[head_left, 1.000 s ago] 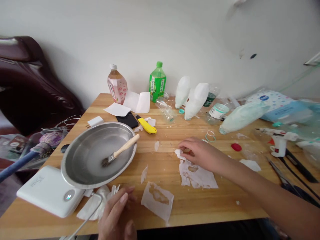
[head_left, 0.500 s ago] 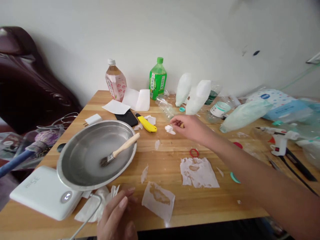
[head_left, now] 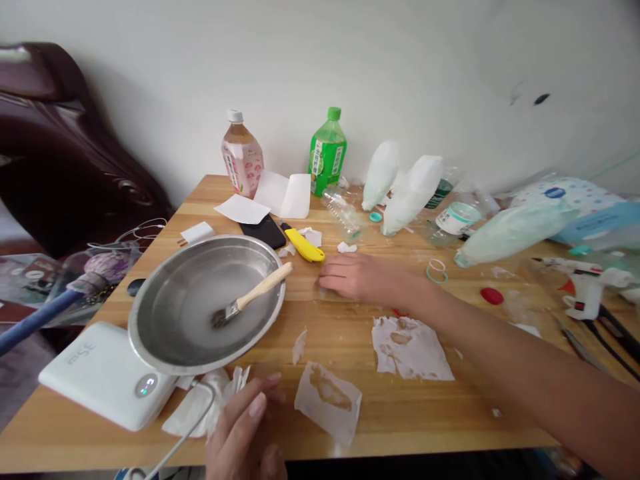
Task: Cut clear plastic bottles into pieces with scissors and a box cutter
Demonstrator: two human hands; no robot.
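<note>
My right hand is low over the middle of the table, palm down, fingers stretched out to the left with nothing seen in them; its fingertips cover the tabletop beneath. Just behind it lies a small crumpled piece of white tissue, and the yellow utility knife is close to its fingertips. At the front edge my left hand rests half-curled with fingers apart, holding nothing, beside crumpled tissue. Two torn, wet-stained paper sheets, one nearer and one farther, lie between the hands and my right forearm.
A steel basin of cloudy liquid holds a wooden-handled brush. A white power bank sits beside it. Drink bottles, paper-covered bottle shapes and a wipes pack line the back. A glue gun lies right.
My right hand has moved down and towards me from the crumpled tissue, its pinched fingers now straightened. A small paper scrap is now covered by it. The view has shifted slightly; my left hand stays put.
</note>
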